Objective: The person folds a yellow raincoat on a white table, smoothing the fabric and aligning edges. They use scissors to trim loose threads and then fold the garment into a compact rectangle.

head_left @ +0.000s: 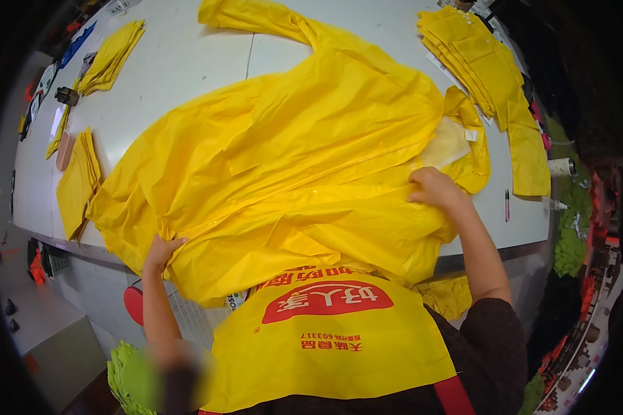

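Pinching a wrinkled, glossy yellow garment (284, 138) is the left hand (162, 252); the right hand (436, 189) curls atop, grip unclear.

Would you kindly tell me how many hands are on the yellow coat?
2: the left hand on the coat at lower left, the right hand on its right side.

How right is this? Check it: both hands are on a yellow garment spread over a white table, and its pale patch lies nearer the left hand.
One error: the pale patch lies nearer the right hand, not the left hand, as the head view shows. The rest holds: both hands are on the yellow garment spread over the white table.
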### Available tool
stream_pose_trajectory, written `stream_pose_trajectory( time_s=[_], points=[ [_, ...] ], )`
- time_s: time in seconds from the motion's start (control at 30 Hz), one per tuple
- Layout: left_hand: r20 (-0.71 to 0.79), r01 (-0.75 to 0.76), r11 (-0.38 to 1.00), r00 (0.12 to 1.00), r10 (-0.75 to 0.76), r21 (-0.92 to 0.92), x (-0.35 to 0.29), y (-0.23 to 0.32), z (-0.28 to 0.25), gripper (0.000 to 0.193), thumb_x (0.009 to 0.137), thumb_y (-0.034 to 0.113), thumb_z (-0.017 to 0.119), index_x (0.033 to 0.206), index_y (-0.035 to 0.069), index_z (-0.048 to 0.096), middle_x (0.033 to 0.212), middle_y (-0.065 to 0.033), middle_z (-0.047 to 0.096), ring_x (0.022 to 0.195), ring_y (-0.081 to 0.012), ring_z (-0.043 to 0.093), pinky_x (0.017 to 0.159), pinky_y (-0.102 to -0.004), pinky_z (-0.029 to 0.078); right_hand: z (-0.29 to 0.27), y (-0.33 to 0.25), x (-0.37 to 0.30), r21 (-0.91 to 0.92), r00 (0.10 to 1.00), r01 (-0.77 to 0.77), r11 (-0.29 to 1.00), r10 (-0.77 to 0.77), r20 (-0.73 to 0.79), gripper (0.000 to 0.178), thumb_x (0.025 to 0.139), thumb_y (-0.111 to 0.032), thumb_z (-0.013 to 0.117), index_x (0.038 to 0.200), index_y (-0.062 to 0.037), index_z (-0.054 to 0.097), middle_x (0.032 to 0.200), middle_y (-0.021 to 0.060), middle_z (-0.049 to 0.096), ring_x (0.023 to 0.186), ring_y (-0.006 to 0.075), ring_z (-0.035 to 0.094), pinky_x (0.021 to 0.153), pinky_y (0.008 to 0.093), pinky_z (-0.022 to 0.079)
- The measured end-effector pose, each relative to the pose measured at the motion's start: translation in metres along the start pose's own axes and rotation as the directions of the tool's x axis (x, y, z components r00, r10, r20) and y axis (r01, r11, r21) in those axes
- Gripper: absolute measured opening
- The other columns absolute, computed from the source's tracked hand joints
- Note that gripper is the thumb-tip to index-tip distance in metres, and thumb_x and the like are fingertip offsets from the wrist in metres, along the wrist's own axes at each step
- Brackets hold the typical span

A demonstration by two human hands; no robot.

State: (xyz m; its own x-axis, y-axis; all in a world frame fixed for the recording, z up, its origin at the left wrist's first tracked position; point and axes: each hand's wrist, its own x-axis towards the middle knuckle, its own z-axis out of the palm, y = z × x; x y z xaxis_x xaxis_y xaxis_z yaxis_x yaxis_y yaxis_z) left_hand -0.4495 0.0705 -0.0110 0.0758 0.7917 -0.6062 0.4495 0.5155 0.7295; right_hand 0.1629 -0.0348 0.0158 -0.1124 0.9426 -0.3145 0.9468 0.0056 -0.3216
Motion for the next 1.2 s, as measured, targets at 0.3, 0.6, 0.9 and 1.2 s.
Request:
stream_pose_trajectory(
  time_s=[0.3, 0.6, 0.9, 1.2],
  points=[
    [0.001, -0.094, 0.966, 0.995, 0.097, -0.24, -0.012, 0.001, -0.005, 0.053, 0.069, 0.008, 0.071, 0.117, -0.002, 0.05, 0.105, -0.0102, 0.06, 0.091, -0.019, 0.059, 0.081, -0.0293, 0.047, 0.007, 0.073, -0.033, -0.298, 0.966, -0.24, 0.924, 0.196, -0.17, 0.012, 0.076, -0.011, 0.055, 0.085, -0.0076, 0.06, 0.088, 0.0102, 0.058, 0.094, 0.0283, 0.056, 0.075, 0.0412, 0.047],
    [-0.071, -0.282, 0.898, 0.959, 0.274, -0.338, -0.023, 0.0, 0.001, 0.047, 0.072, 0.002, 0.068, 0.116, -0.002, 0.051, 0.109, -0.0081, 0.059, 0.095, -0.0188, 0.058, 0.085, -0.0293, 0.045, -0.006, 0.13, -0.053, -0.414, 0.91, -0.381, 0.827, 0.254, -0.329, 0.009, 0.076, -0.009, 0.056, 0.083, -0.0058, 0.06, 0.082, 0.0138, 0.062, 0.074, 0.0304, 0.061, 0.063, 0.0381, 0.05],
    [0.019, -0.164, 0.947, 0.984, 0.176, -0.278, -0.02, -0.012, 0.005, 0.058, 0.068, 0.001, 0.071, 0.121, 0.001, 0.047, 0.116, -0.0063, 0.055, 0.103, -0.0184, 0.053, 0.089, -0.0287, 0.042, 0.0, 0.162, -0.08, -0.451, 0.793, -0.608, 0.653, 0.53, -0.301, 0.018, 0.082, -0.011, 0.05, 0.094, -0.0057, 0.061, 0.09, 0.0184, 0.062, 0.088, 0.034, 0.059, 0.076, 0.0412, 0.048],
    [0.131, -0.141, 0.935, 0.973, 0.192, -0.326, -0.045, 0.006, 0.01, 0.065, 0.066, 0.003, 0.074, 0.124, 0.002, 0.045, 0.119, -0.0069, 0.053, 0.105, -0.0193, 0.052, 0.091, -0.0285, 0.041, 0.02, -0.114, 0.071, 0.33, 0.896, 0.135, 0.934, 0.027, -0.443, 0.03, 0.081, -0.009, 0.054, 0.109, 0.0007, 0.056, 0.103, 0.0173, 0.061, 0.096, 0.028, 0.059, 0.085, 0.0337, 0.045]
  ],
)
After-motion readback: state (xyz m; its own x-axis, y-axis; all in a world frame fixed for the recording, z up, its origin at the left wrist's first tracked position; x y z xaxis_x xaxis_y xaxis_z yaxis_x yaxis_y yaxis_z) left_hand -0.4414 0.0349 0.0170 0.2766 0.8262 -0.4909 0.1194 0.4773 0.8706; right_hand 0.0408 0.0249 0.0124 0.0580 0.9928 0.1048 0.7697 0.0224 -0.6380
